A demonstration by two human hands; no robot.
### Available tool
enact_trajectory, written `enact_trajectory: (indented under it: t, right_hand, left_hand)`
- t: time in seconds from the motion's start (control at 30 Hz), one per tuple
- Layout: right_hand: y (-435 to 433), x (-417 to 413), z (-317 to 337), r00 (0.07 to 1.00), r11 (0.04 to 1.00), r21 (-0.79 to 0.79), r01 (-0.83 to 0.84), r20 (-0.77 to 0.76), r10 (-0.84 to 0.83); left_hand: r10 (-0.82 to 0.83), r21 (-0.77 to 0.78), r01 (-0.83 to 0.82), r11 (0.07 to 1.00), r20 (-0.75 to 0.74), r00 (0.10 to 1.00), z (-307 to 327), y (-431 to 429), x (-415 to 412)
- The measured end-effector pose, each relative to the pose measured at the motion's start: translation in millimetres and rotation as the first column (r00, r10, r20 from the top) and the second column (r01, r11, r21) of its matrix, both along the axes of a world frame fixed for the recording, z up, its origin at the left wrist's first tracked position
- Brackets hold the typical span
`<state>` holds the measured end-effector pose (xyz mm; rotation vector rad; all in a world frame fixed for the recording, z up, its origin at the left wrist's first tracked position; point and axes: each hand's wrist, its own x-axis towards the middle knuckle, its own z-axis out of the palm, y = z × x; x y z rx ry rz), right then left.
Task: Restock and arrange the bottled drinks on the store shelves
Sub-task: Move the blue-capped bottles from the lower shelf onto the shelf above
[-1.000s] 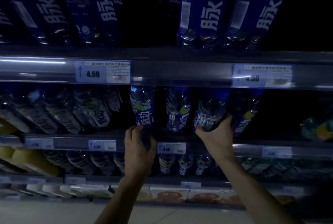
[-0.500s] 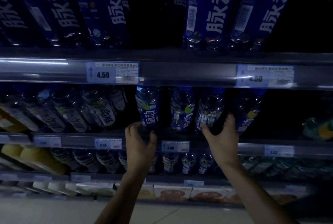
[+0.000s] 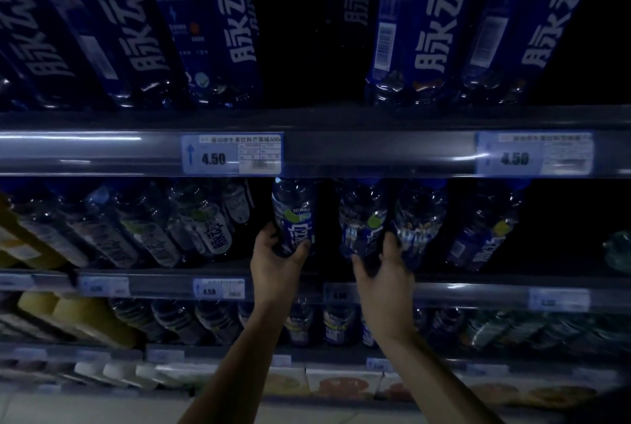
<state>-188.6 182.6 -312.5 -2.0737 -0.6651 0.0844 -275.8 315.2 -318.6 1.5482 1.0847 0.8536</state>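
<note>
At nine o'clock in the view, yellow bottles (image 3: 85,318) lie on a lower shelf. Above them, toward ten o'clock, a row of pale-labelled bottles (image 3: 205,229) leans on the middle shelf (image 3: 478,287). A price tag (image 3: 232,154) reading 4.50 sits on the rail overhead, at about eleven o'clock. Just left of centre, the left hand (image 3: 276,263) is raised and wrapped round the base of a blue-labelled bottle (image 3: 295,215), thumb on its right side and fingers on its left. This bottle stands near the front edge of the middle shelf. At its three o'clock stands a second blue bottle (image 3: 362,219). The right hand (image 3: 386,273) grips its lower part, thumb to the left and fingertips pushed up between it and a third bottle (image 3: 418,215) close beside it. A fourth bottle (image 3: 485,229) stands apart, further toward three o'clock. Tall dark-blue bottles (image 3: 420,24) fill the top shelf at one o'clock.
</note>
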Motion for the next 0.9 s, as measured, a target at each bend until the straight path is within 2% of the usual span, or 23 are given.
enact_trajectory:
  t: [0.17, 0.33, 0.47, 0.6, 0.9]
  right_hand:
    - [11.5, 2.3, -4.6, 0.999, 0.999, 0.017, 0.036, -0.033, -0.036]
    - [16.5, 0.0, -2.7, 0.997, 0.998, 0.008, 0.065, -0.039, -0.065]
    - [19.4, -3.8, -2.1, 0.997, 0.995, 0.062, 0.083, 0.004, -0.083]
    - [20.5, -3.1, -6.8, 0.991, 0.987, 0.144, 0.069, -0.124, -0.051]
    - [18.8, 2.6, -11.6, 0.990, 0.961, 0.274, 0.031, -0.140, 0.008]
  left_hand:
    - [0.012, 0.139, 0.007, 0.990, -0.134, 0.991, -1.6, 7.7, -2.6]
    - [0.035, 0.119, -0.016, 0.993, -0.159, 0.987, -1.2, 7.8, -6.4]
    - [-0.016, 0.053, 0.023, 0.998, -0.126, 0.992, -0.3, 5.7, -10.6]
    - [-0.110, 0.029, 0.112, 0.993, -0.063, 0.992, 0.1, 6.2, -16.4]
    - [-0.156, 0.098, 0.160, 0.982, -0.042, 0.987, -1.0, -1.4, -21.3]
